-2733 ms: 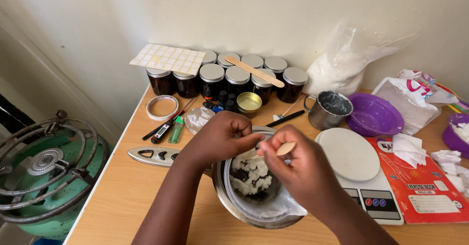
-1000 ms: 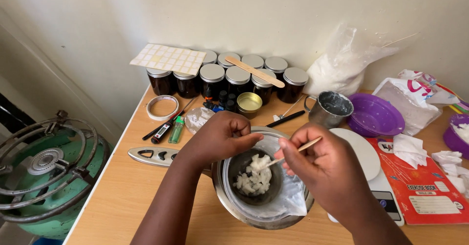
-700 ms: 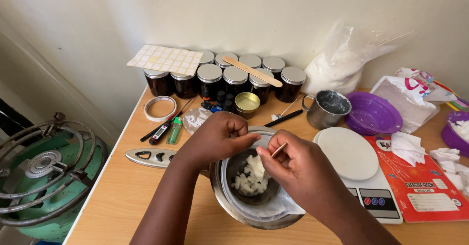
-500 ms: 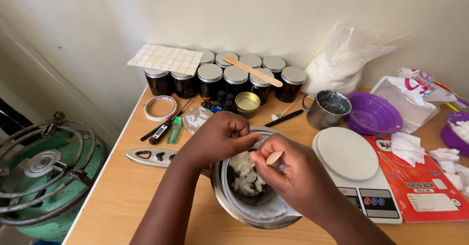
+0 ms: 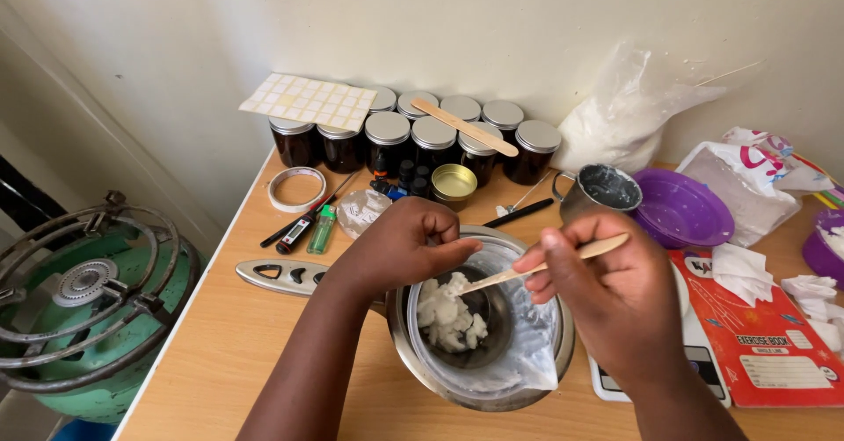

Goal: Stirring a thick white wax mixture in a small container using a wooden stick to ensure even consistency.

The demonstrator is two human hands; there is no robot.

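Metal bowl [image 5: 422, 379]: nearest item, on the wooden table [image 5: 220, 344], directly beneath both hands; a clear plastic liner [image 5: 532, 353] is draped inside it.

White lumpy substance [image 5: 448, 316]: in the dark inner vessel of the bowl, just below the left fingers.

Wooden stick [image 5: 536, 265]: pinched between thumb and fingers of the right hand [image 5: 615, 305]; its lower end touches the white lumps, its upper end juts out past the knuckles to the right.

Left hand [image 5: 400, 247]: fingers curled shut, gripping the bowl's far-left rim.

Digital scale [image 5: 703, 371]: just right of the right hand, mostly hidden behind it; red exercise book [image 5: 774, 353] beyond it to the right.

Flat grey tool [image 5: 281, 276]: just left of the left wrist.

Thermometer probe [image 5: 299, 228], green lighter [image 5: 322, 228], tape roll [image 5: 295, 189]: beyond the left fingers, to the left.

Small gold tin [image 5: 454, 182], metal cup [image 5: 600, 191], purple bowl [image 5: 684, 210]: beyond the fingertips.

Dark lidded jars [image 5: 413, 138]: farthest row, against the wall, with a label sheet [image 5: 308, 102] and flat wooden spatula [image 5: 464, 126] on their lids; bag of white powder [image 5: 624, 116] to the right.

Gas burner [image 5: 79, 300]: well apart, off the table's left.
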